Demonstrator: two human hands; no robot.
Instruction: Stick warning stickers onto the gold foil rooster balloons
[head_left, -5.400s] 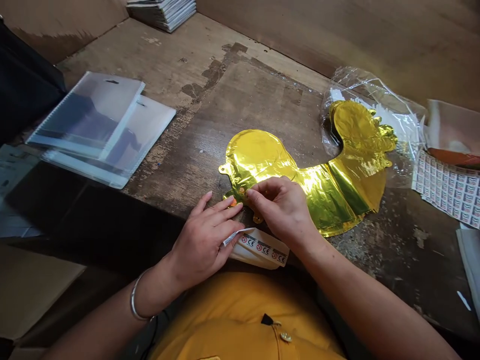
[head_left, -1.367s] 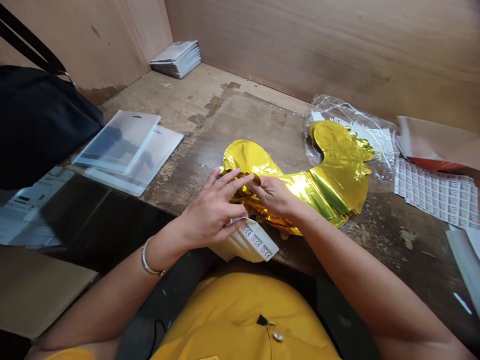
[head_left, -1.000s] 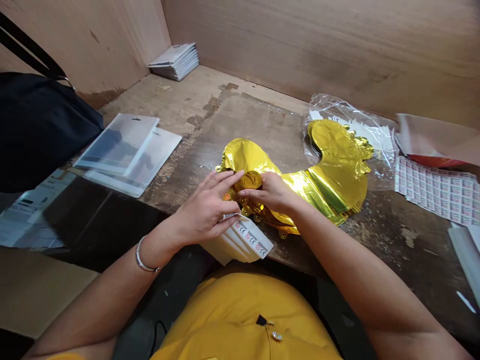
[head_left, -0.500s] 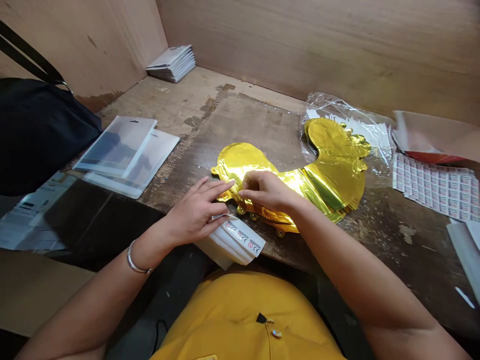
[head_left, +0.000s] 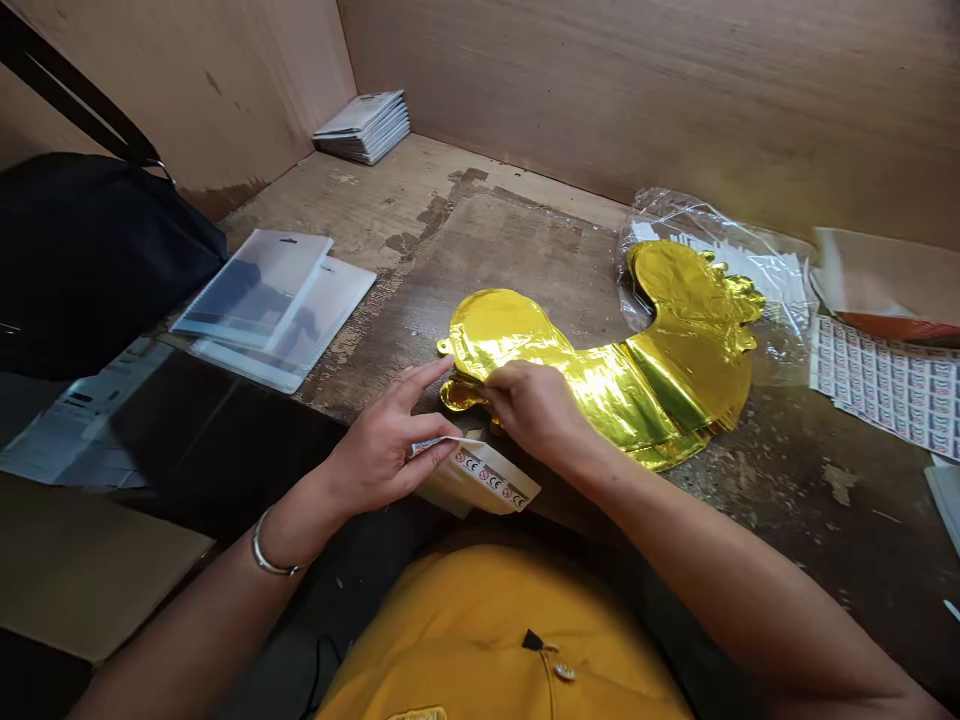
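Note:
Flat gold foil balloons (head_left: 600, 385) lie stacked on the tabletop in a curved shape. My right hand (head_left: 536, 405) pinches their near left edge, which is bent up a little, and its fingertips are partly hidden. Between the thumb and a finger of my left hand (head_left: 397, 435) is a folded sheet of white stickers (head_left: 491, 480) printed with CE marks, hanging at the table's front edge. The index finger of that hand stretches toward the balloon's tab (head_left: 444, 346).
Clear plastic sleeves (head_left: 255, 290) lie at the left beside a black bag (head_left: 97, 260). A stack of flat white packets (head_left: 364, 125) sits in the back corner. Crumpled clear film (head_left: 720, 225) and printed label sheets (head_left: 889, 380) are on the right. Wooden panels (head_left: 600, 90) enclose the table.
My right hand has closed on the balloons' near edge and bent it up. My left fingers have drawn slightly off the foil, still holding the sticker sheet. The view has shifted slightly.

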